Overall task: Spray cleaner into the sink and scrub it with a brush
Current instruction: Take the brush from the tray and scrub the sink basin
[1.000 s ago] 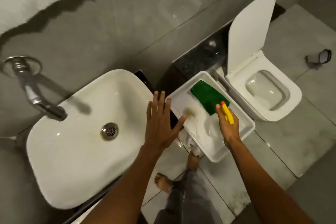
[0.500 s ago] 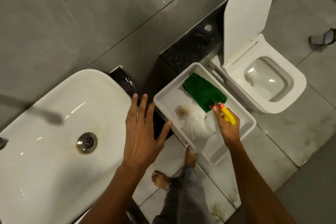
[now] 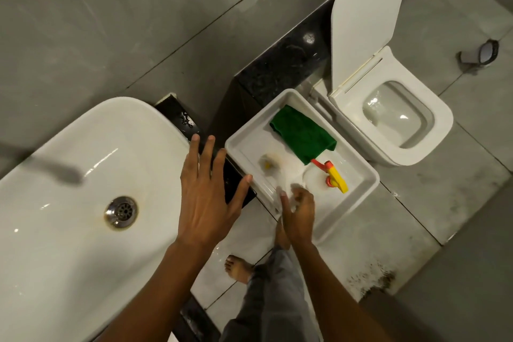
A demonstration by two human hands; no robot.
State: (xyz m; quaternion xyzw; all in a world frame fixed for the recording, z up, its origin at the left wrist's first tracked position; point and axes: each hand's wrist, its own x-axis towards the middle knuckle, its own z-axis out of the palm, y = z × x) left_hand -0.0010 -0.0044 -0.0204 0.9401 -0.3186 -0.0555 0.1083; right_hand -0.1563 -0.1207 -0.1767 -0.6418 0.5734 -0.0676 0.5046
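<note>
The white sink (image 3: 69, 244), with a metal drain (image 3: 121, 211), fills the left side. My left hand (image 3: 206, 197) hovers over its right rim, fingers spread and holding nothing. To the right, a white tray (image 3: 361, 189) holds a green cloth (image 3: 302, 134), a spray bottle (image 3: 334, 176) with a yellow and red trigger head, and a blurred clear brush (image 3: 268, 164) with a yellowish end. My right hand (image 3: 298, 211) is at the tray's near-left corner, fingers curled by the brush's handle. Blur hides whether it grips the handle.
A white toilet (image 3: 399, 119) with its lid raised stands right of the tray. A black stone ledge (image 3: 280, 69) runs along the grey tiled wall. My bare feet (image 3: 238, 268) stand on the pale floor tiles. A small dark object (image 3: 483, 53) lies at the far right.
My right hand let go of the spray bottle, which now stands in the tray, and moved left to the brush. The view shifted, and the faucet went out of frame.
</note>
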